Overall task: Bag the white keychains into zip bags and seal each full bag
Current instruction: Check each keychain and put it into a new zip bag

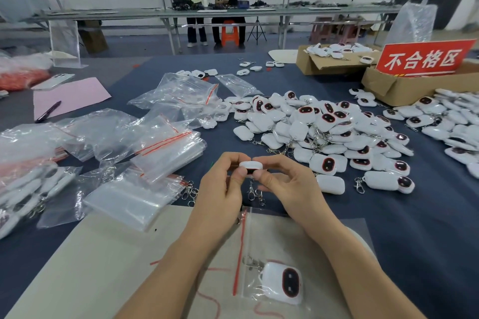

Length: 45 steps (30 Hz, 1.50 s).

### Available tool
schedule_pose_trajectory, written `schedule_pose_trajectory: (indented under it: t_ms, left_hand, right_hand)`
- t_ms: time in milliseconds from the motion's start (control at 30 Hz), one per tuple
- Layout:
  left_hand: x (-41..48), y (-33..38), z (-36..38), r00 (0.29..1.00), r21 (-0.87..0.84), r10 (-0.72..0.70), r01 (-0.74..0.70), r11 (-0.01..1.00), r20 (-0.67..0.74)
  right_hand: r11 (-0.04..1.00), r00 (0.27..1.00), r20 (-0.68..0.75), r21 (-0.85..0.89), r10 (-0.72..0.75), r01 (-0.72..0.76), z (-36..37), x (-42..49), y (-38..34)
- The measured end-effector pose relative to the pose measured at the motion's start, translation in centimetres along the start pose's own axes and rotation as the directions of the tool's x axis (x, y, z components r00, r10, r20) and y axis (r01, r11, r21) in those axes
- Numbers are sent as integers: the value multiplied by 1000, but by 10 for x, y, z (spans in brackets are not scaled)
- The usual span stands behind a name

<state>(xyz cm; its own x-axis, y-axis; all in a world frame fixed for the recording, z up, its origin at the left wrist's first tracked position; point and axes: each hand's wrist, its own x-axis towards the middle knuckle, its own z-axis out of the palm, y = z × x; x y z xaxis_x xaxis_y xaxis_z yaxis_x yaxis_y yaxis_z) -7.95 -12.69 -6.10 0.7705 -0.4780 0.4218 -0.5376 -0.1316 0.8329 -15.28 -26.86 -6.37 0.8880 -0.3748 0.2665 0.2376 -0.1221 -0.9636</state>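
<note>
Keychains point(324, 132) lie in a loose heap over the right half of the dark blue desk point(427, 228). They are small white rounded cases, many showing a dark oval window ringed in red, each with a silver clasp on a short chain. More of them fill an open cardboard box point(334, 63) at the far right, beside a red sign point(422, 58) with white characters.

One single keychain point(250, 165) is held above the desk at the middle, edge-on to the camera, so only its white rim and a sliver of the dark face show. Its clasp point(251, 193) hangs below it. The left hand point(220, 189) grips its left end, fingers point(233, 160) curled over the top and thumb pressed beneath. The right hand point(287, 186) pinches the other end the same way, its thumb point(264, 179) under the case. Both sets of fingers are closed narrowly round the piece.

Below the wrists a clear zip bag point(259, 238) with a red seal strip lies on a beige board point(103, 254). A bagged keychain point(283, 282) rests face up inside it. Whether the seal is pressed closed cannot be told.

To the left sits a stack of empty bags point(166, 153), and at the far left edge are filled bags point(26, 189) of white cases.
</note>
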Motion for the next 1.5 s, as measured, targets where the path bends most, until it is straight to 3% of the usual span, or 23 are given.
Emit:
schedule_pose_trajectory:
  t_ms: [233,533,1500]
  left_hand:
    - [1,-1,0,997,-59,-31,35,998,76]
    - [3,3,-3,994,-141,-38,52,989,104]
    - [3,2,-5,992,-145,-54,71,987,118]
  right_hand:
    - [996,998,-50,76,43,-40,-2,2,2]
    - [998,998,-30,34,47,-46,-3,1,1]
    - [997,998,-24,47,58,-57,-2,-1,-5]
